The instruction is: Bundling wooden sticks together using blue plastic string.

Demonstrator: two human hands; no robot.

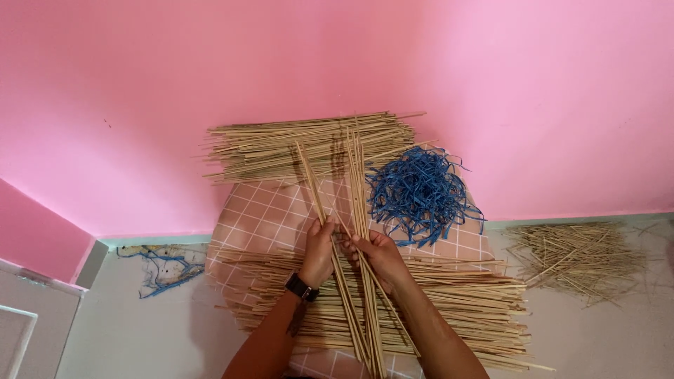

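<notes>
Holding a small bunch of thin sticks (359,231) upright between them, both hands are working over a pink checked cloth (260,217) on the floor. The left hand (319,253), with a black watch (300,287) on its wrist, is closing its fingers around a few sticks that are leaning to the left. The right hand (375,256) is gripping the straighter part of the bunch, thumb pressed across the front. The sticks are crossing just between the two hands and fanning out above and below.

To my eye, the bunch is not yet lined up, so a good grip here means keeping the fingers snug but loose enough for single sticks to slide. Squeezing hard is likely to snap such thin pieces.

A big pile of loose sticks (449,302) is lying under the forearms, another pile (302,144) is resting against the pink wall (491,70), and a tangle of blue strips (419,194) is sitting just right of the raised bunch. A scrappier heap (576,260) is lying well apart on the right.
</notes>
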